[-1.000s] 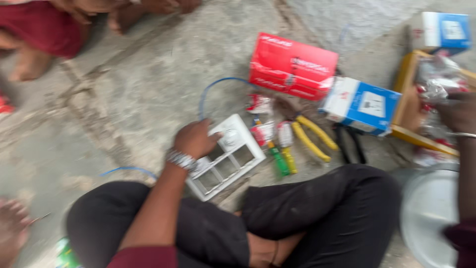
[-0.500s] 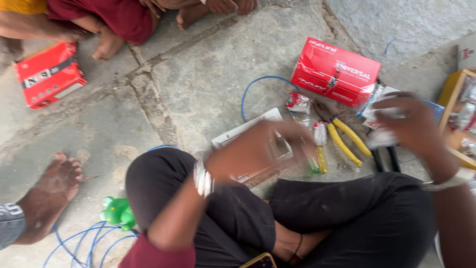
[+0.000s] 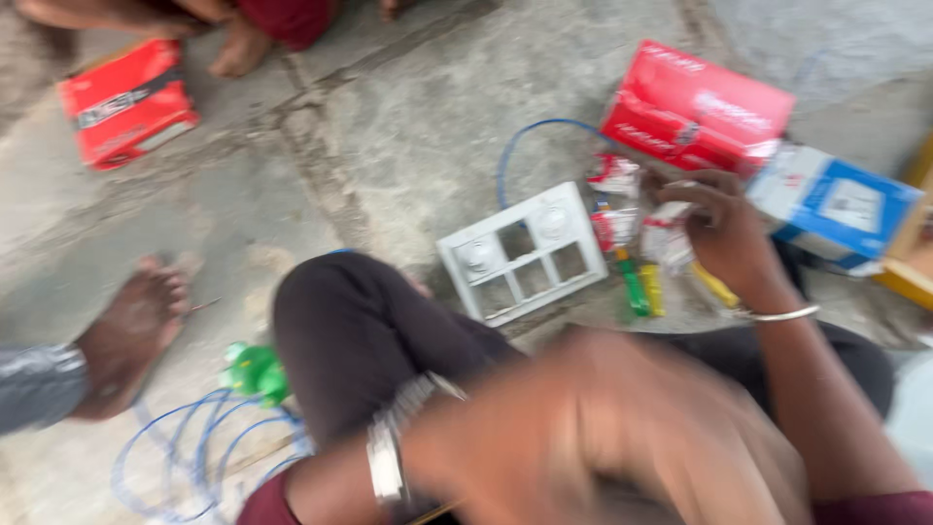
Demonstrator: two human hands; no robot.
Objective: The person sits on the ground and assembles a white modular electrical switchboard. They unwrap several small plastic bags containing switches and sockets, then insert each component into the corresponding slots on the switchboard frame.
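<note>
The right hand is stretched forward and down to the concrete floor, its wrist ringed by a thin metal bangle. Its fingers are curled around a small red-and-white packet, which is held just above the floor beside the white switch plate. The left hand is raised close to the camera and is heavily blurred; a metal watch is seen on its wrist, but whether the hand is open or closed cannot be told, and nothing is seen in it.

The switch plate is laid flat on the floor in front of a bent knee in dark trousers, with two round knobs and several empty rectangular openings. Between plate and right hand, more small red-and-white packets and green and yellow tool handles are scattered close together. A blue wire is curved behind the plate toward a red box, and a blue-and-white box is set just beside it, partly behind the right hand. Another red box is placed well apart at the upper left. Another person's bare foot is rested on the floor at the left, near a green object and a coil of blue wire.
</note>
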